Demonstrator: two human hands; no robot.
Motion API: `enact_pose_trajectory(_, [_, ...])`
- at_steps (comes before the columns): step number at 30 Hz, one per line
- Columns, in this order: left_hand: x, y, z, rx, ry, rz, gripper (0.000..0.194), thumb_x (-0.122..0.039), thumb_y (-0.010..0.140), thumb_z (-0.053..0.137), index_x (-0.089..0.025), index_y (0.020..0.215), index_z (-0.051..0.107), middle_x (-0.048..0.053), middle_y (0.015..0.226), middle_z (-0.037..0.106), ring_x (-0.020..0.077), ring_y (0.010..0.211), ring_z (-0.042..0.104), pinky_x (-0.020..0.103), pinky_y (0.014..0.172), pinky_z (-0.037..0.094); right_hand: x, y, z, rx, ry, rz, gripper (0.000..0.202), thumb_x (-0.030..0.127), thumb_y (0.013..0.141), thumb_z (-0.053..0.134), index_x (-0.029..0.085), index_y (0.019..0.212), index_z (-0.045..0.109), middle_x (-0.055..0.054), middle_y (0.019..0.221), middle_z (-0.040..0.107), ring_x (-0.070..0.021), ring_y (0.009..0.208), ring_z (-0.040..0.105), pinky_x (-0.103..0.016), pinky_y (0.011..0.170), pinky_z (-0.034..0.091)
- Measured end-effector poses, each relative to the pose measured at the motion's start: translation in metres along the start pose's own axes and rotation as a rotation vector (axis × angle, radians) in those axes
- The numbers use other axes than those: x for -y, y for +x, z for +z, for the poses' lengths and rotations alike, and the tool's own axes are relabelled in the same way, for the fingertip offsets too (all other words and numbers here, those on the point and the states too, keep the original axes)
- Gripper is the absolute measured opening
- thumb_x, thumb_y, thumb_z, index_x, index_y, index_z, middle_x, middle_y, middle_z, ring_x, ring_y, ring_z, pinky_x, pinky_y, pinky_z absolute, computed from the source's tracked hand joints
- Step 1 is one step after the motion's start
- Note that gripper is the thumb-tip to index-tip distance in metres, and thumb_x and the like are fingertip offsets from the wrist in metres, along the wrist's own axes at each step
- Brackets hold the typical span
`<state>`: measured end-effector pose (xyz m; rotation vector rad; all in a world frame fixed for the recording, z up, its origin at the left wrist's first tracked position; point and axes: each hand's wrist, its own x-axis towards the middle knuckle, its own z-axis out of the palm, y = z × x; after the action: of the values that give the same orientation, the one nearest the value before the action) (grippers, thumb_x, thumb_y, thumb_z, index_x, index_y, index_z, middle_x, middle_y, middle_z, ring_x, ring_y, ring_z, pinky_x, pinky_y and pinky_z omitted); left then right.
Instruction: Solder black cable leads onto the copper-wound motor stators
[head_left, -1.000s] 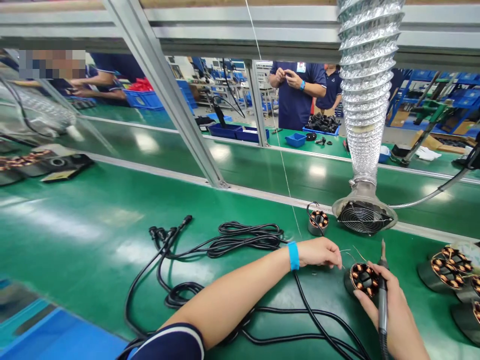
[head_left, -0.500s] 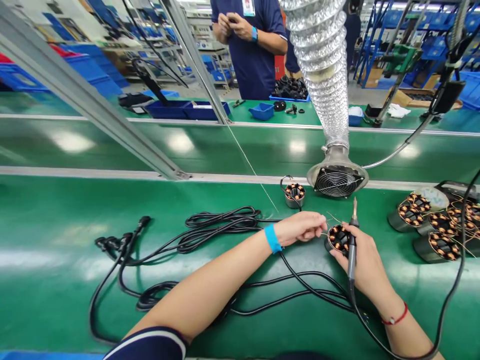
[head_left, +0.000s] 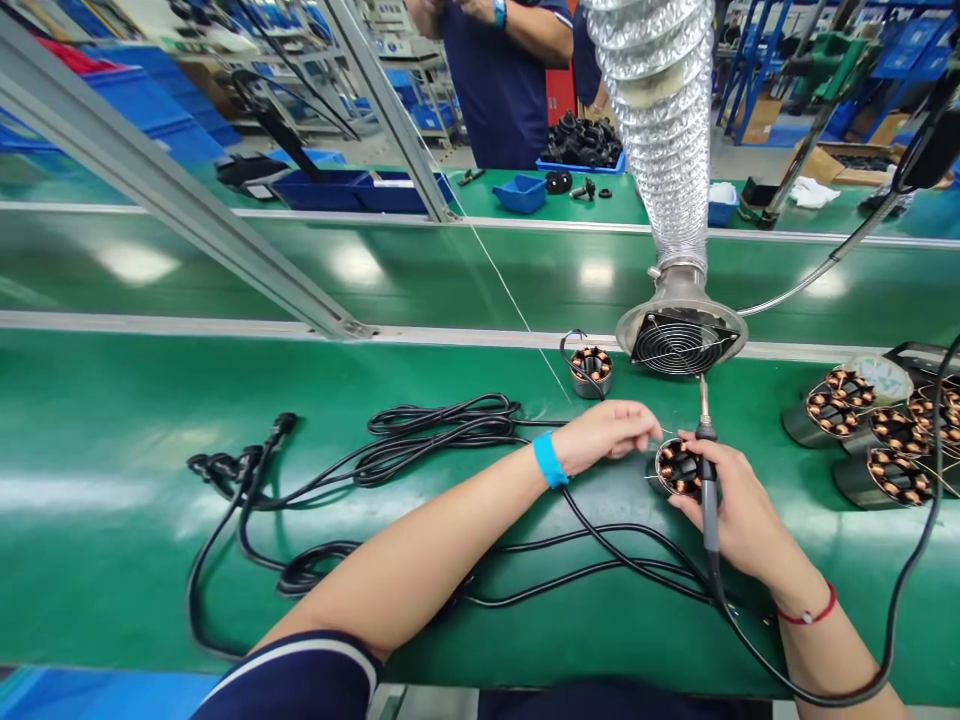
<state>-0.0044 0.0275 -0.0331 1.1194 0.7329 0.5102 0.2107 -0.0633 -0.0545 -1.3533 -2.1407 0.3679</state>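
My left hand point(head_left: 615, 432), wearing a blue wristband, pinches the end of a thin lead wire point(head_left: 669, 432) that comes from a motor stator point(head_left: 678, 468). The stator is a dark metal ring with copper windings inside, standing on the green bench. My right hand point(head_left: 739, 505) steadies the stator with thumb and fingers and also holds a soldering iron point(head_left: 709, 505). The iron's tip points up and away, below the fume fan. A second stator point(head_left: 591, 372) with a black cable attached stands farther back.
A fume fan point(head_left: 681, 343) on a foil duct hangs behind my hands. Several stators point(head_left: 885, 480) stand at right. Coiled black cables point(head_left: 435, 440) lie at left, and the iron's cord point(head_left: 904, 580) loops at right. A thin strand point(head_left: 517, 305) slants down from the frame. A person stands opposite.
My view has tilted down slightly, so the scene sits higher. The left fingers now hold the lead wire straight out from the stator. The right hand keeps its hold on the iron and stator.
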Motion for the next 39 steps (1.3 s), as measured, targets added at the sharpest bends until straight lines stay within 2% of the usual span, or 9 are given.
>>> enact_pose_trajectory(3, [0.000,0.004,-0.003,-0.214,0.222,0.058,0.020,-0.029,0.088,0.055,-0.014,0.098,0.062,-0.005,0.066,0.051,0.0059,0.051,0.034,0.020,0.052,0.025,0.000,0.000,-0.002,0.031,0.045,0.004,0.048,0.034,0.088,0.063,0.026,0.131,0.044,-0.012,0.136,0.059,-0.0284,0.122,0.057,-0.050,0.097,0.052])
enact_pose_trajectory(7, [-0.005,0.002,-0.010,-0.114,0.610,0.038,0.012,-0.018,0.084,0.057,-0.013,0.082,0.068,-0.001,0.073,0.061,0.0110,0.071,0.050,0.023,0.070,0.038,-0.001,-0.002,-0.007,0.107,0.122,0.058,0.053,0.035,0.088,0.063,0.027,0.136,0.041,-0.011,0.140,0.055,-0.0275,0.128,0.054,-0.050,0.104,0.049])
enact_pose_trajectory(13, [-0.012,-0.006,-0.012,0.154,0.251,-0.060,0.024,-0.031,0.081,0.060,-0.010,0.076,0.070,0.001,0.065,0.060,0.0071,0.054,0.041,0.022,0.053,0.027,0.004,-0.001,-0.010,0.156,0.124,0.099,0.063,0.033,0.086,0.061,0.026,0.143,0.033,-0.012,0.135,0.056,-0.0276,0.121,0.058,-0.050,0.102,0.050])
enact_pose_trajectory(16, [-0.007,-0.005,-0.002,0.142,0.043,-0.126,0.030,-0.039,0.076,0.065,-0.010,0.078,0.069,-0.001,0.059,0.053,0.0042,0.046,0.026,0.024,0.048,0.010,0.009,0.000,-0.004,0.109,0.053,0.052,0.063,0.033,0.085,0.064,0.025,0.141,0.035,-0.014,0.134,0.055,-0.0300,0.120,0.057,-0.054,0.101,0.049])
enact_pose_trajectory(21, [-0.003,-0.002,0.019,0.065,-0.056,-0.056,0.029,-0.039,0.081,0.059,-0.011,0.079,0.061,-0.001,0.067,0.051,0.0034,0.047,0.025,0.023,0.047,0.011,0.009,0.003,0.000,0.073,0.022,0.016,0.053,0.032,0.086,0.063,0.025,0.134,0.042,-0.013,0.123,0.061,-0.0290,0.108,0.062,-0.051,0.093,0.053])
enact_pose_trajectory(26, [-0.015,-0.021,0.029,-0.006,0.571,-0.026,0.010,-0.024,0.084,0.060,-0.016,0.086,0.054,-0.005,0.069,0.050,0.0083,0.060,0.043,0.022,0.058,0.033,-0.006,0.005,-0.015,0.025,0.092,0.089,0.064,0.032,0.086,0.061,0.024,0.144,0.034,-0.014,0.138,0.053,-0.0292,0.127,0.054,-0.052,0.105,0.046])
enact_pose_trajectory(31, [-0.005,-0.048,0.055,0.534,1.319,0.085,0.012,-0.021,0.081,0.071,-0.018,0.088,0.062,0.004,0.092,0.065,0.0180,0.075,0.061,0.028,0.058,0.038,-0.016,0.004,-0.028,-0.159,0.332,0.092,0.066,0.039,0.086,0.065,0.025,0.141,0.031,-0.014,0.149,0.046,-0.0265,0.137,0.047,-0.048,0.111,0.042])
enact_pose_trajectory(36, [0.012,-0.055,0.072,0.563,1.498,0.181,0.010,-0.009,0.086,0.054,-0.016,0.090,0.061,0.009,0.095,0.068,0.0215,0.074,0.066,0.033,0.056,0.045,-0.011,0.007,-0.028,-0.439,0.338,0.138,0.042,0.043,0.088,0.062,0.026,0.124,0.046,-0.009,0.114,0.069,-0.0238,0.108,0.067,-0.043,0.090,0.055])
enact_pose_trajectory(39, [0.008,-0.054,0.071,0.575,1.491,0.152,0.009,-0.017,0.088,0.059,-0.015,0.097,0.060,0.009,0.097,0.069,0.0230,0.080,0.067,0.032,0.062,0.048,-0.007,0.008,-0.027,-0.529,0.323,0.148,0.033,0.038,0.090,0.060,0.025,0.119,0.050,-0.005,0.097,0.071,-0.0210,0.091,0.071,-0.041,0.086,0.056])
